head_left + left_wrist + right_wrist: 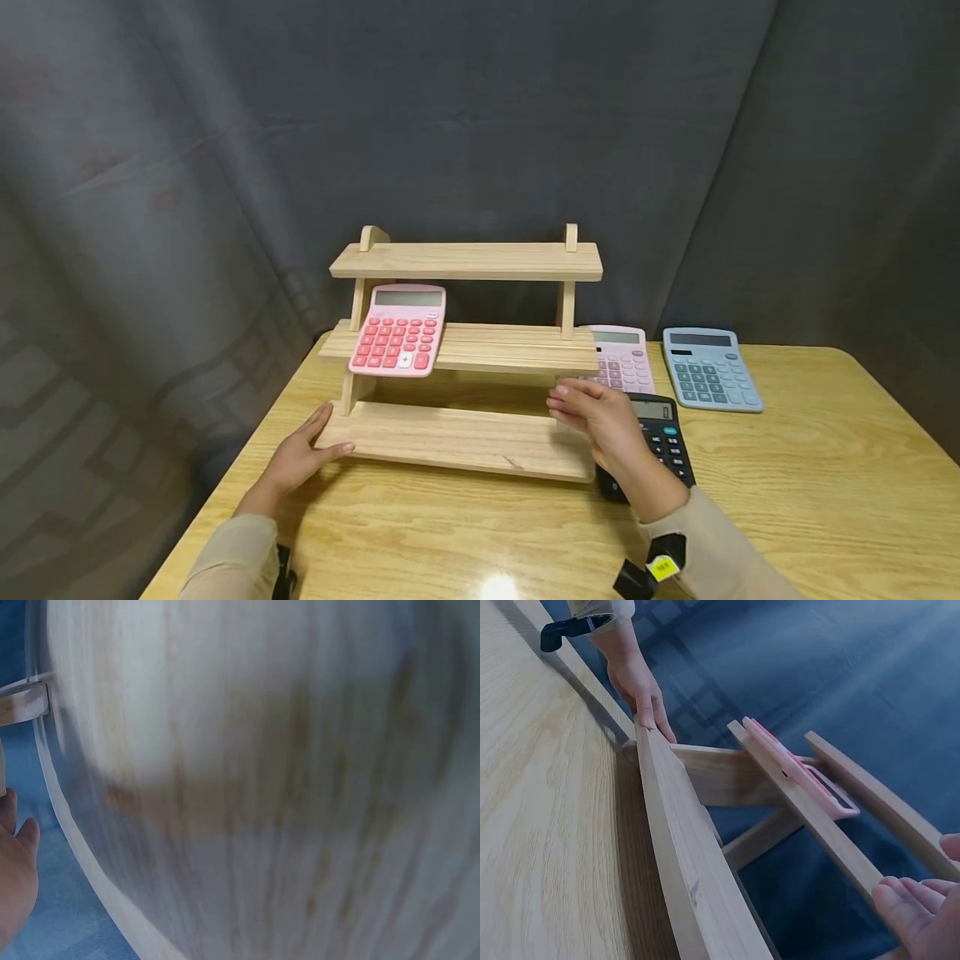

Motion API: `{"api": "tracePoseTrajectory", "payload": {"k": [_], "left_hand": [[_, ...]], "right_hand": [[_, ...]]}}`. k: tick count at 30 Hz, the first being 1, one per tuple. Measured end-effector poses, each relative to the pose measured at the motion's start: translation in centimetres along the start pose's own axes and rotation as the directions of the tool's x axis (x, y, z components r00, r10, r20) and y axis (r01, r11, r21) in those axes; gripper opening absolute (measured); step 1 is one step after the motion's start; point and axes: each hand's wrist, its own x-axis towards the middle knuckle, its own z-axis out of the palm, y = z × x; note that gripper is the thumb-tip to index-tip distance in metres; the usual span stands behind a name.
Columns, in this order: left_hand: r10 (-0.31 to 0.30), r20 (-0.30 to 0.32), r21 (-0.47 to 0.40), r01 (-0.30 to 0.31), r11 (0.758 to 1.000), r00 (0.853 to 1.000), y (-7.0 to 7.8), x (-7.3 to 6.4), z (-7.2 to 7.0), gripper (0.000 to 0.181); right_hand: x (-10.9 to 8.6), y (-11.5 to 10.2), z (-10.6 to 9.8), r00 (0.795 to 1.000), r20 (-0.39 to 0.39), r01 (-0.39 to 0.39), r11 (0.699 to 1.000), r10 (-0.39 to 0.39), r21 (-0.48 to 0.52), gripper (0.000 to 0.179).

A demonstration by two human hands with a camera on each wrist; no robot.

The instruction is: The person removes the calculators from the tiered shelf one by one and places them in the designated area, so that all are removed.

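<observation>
A three-tier wooden display rack (457, 437) stands before me. My left hand (296, 457) grips the left end of its bottom board, thumb along the front edge; in the right wrist view that left hand (639, 688) also shows at the board's end. A pink calculator (397, 330) leans on the left of the middle board, its screen end up. My right hand (600, 421) is near the rack's right side, just under the middle board, fingers loosely bent with nothing seen between them. The right wrist view shows its fingers (904, 904) beside the middle board; contact is unclear.
Behind my right hand a black calculator (663, 429) lies partly covered. A pale pink calculator (626, 362) is partly hidden by the rack, and a light blue calculator (712, 371) lies farther right on the wooden table (825, 467). Dark cloth (480, 125) hangs behind.
</observation>
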Motion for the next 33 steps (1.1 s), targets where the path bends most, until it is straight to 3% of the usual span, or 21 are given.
{"api": "tracePoseTrajectory", "payload": {"k": [6, 11, 22, 33], "left_hand": [[0.006, -0.001, -0.014, -0.006, 1.000, 1.000, 0.2, 0.2, 0.2, 0.092], [0.018, 0.001, -0.037, -0.018, 0.999, 1.000, 0.5, 0.3, 0.3, 0.091], [0.007, 0.003, -0.037, -0.007, 0.999, 1.000, 0.3, 0.6, 0.4, 0.092], [-0.008, -0.002, -0.032, 0.008, 0.999, 1.000, 0.0, -0.2, 0.1, 0.093]], "right_hand": [[0.8, 0.2, 0.9, 0.998, 0.037, -0.056, 0.995, 0.053, 0.087, 0.015], [1.2, 0.0, 2.0, 0.993, 0.084, -0.098, 0.989, 0.089, 0.112, 0.019], [2.4, 0.2, 5.4, 0.987, 0.145, -0.093, 0.989, 0.075, 0.118, 0.027], [3.7, 1.1, 8.6, 0.987, 0.155, -0.068, 0.984, 0.042, 0.168, 0.029]]}}
